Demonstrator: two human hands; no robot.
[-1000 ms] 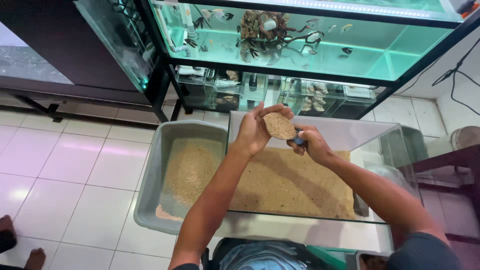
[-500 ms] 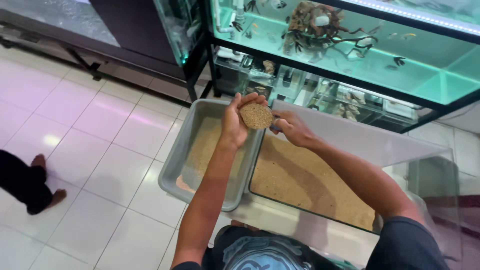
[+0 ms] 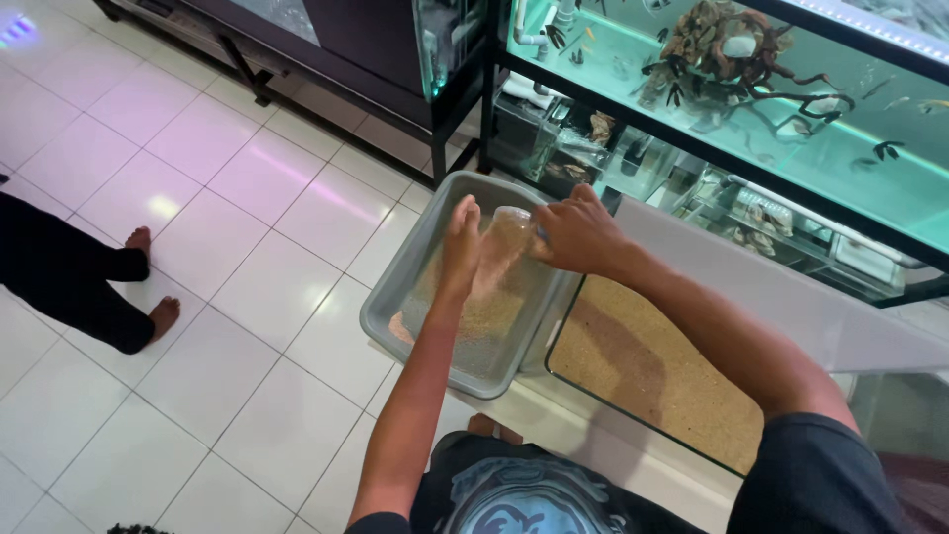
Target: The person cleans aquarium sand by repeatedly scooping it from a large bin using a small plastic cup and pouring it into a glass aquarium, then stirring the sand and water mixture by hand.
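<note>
A white tiled floor (image 3: 198, 326) fills the left and lower part of the view. Along the top right runs a long lit aquarium (image 3: 791, 109) on a black stand, with driftwood (image 3: 732, 49) and small dark fish in greenish water; smaller tanks sit on the shelf beneath it. At the right, low on the floor, stands a glass tank (image 3: 633, 366) with a flat bed of tan sand across its bottom. Touching its left side is a grey plastic tub (image 3: 395, 307), rectangular with rounded corners, holding a thinner, wet-looking layer of the same sand.

At the left edge another person's dark trouser legs and bare feet (image 3: 148, 287) stand on the tiles, well apart from the tub.

The person wearing the camera leans over the tub in a dark shirt with a blue print. Both hands are raised above the tub's far half. The right hand (image 3: 578, 232) is closed around one end of a small clear container (image 3: 509, 242), blurred, which looks tipped and sandy inside. The left hand (image 3: 463, 242) is held flat and open, fingers straight, its palm against or just beside the container's other side; whether it actually presses on it cannot be told. The container hangs over the sand in the tub, clear of the glass tank.
</note>
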